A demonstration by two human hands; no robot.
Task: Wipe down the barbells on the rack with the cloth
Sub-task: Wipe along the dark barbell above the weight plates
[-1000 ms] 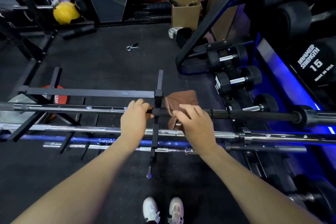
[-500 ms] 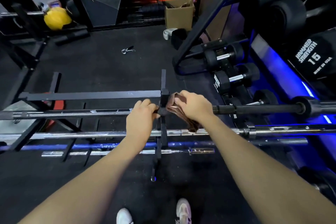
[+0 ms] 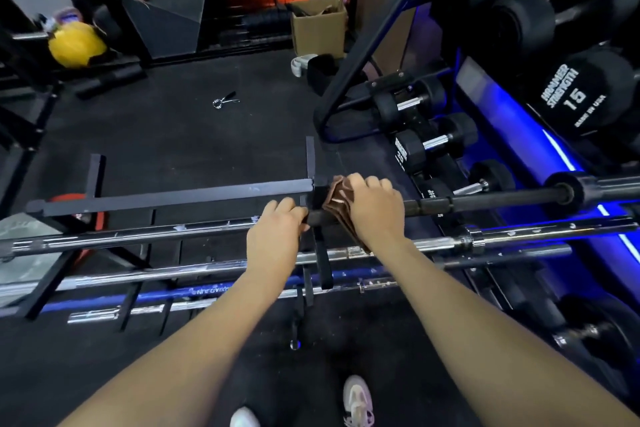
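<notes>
Your rack (image 3: pixel 173 198) carries several barbells; the top black barbell (image 3: pixel 485 203) runs from 9 to 3 o'clock. Since a second ago the flat-draped cloth (image 3: pixel 337 203) has been bunched round this bar, so wiping can likely proceed. Your right hand (image 3: pixel 375 208) wraps the cloth, which protrudes at its 9 o'clock. Your left hand (image 3: pixel 275 236) grips the bar just beside.

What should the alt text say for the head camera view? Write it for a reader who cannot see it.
A person's right hand grips a brown cloth around a black barbell on a floor rack, while the left hand holds the same bar just beside it. Chrome barbells lie nearer, and dumbbells sit to the right.
</notes>
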